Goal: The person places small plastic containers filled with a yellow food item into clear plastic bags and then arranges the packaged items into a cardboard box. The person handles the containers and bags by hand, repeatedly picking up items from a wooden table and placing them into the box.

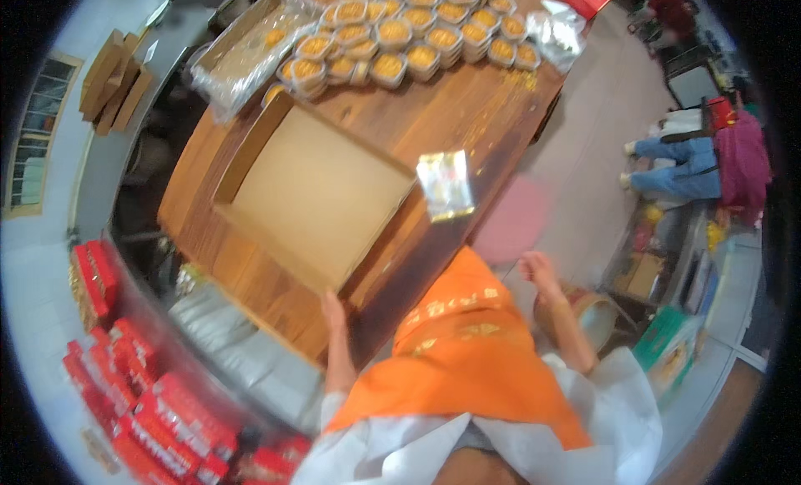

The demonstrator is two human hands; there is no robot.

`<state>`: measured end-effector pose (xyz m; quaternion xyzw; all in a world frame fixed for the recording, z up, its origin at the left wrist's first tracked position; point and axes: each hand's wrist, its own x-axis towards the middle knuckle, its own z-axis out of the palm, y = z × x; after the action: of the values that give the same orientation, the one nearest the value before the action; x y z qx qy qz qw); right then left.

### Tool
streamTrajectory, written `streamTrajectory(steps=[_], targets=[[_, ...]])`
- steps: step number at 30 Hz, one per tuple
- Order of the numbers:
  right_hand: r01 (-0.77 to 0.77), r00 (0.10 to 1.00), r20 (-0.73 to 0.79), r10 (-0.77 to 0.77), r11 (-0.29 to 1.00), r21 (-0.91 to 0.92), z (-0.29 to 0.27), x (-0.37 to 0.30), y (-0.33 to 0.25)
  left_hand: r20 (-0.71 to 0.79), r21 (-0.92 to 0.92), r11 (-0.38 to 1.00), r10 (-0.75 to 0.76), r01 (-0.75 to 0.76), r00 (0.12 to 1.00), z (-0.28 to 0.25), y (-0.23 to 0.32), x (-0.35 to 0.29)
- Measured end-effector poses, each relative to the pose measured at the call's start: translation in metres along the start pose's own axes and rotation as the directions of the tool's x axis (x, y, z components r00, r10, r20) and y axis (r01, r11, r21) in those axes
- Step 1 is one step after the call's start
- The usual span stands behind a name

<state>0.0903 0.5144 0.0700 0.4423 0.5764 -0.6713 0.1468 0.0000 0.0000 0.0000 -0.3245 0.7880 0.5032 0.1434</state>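
A shallow, bare cardboard box (321,189) lies open side up on the wooden table (192,180). My left hand (335,311) grips it at its near corner, with part of the fingers hidden by the box wall. Just beyond the box's right corner lies a shiny white and gold packet (446,185). My right hand (540,272) hangs off the table's right side, over the floor. Its fingers are blurred but look loosely apart, and nothing shows in them.
Stacked small tubs of orange-yellow food (421,55) crowd the table's far end. Beside them are a plastic-lined carton (250,55) and crumpled clear plastic (556,35). Red boxes (175,418) are piled at lower left. A pink stool (513,218) stands right; another person (692,168) is farther right.
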Motion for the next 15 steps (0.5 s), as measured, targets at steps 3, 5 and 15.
streamTrajectory(steps=[3, 5, 15], targets=[[0.055, 0.998, 0.020, -0.054, 0.997, -0.048, 0.067, 0.013, -0.087, 0.012, -0.031, 0.999, 0.032, -0.032, 0.999, 0.007, 0.031, 0.024], [0.059, 0.997, 0.062, -0.049, 0.985, -0.164, 0.055, 0.038, -0.126, -0.029, -0.047, 0.998, 0.045, -0.046, 0.999, 0.050, 0.040, 0.012], [0.522, 0.833, 0.365, -0.415, 0.374, -0.767, 0.059, 0.235, -0.262, -0.604, -0.388, 0.922, -0.258, 0.004, 0.754, 0.129, 0.077, -0.012]])
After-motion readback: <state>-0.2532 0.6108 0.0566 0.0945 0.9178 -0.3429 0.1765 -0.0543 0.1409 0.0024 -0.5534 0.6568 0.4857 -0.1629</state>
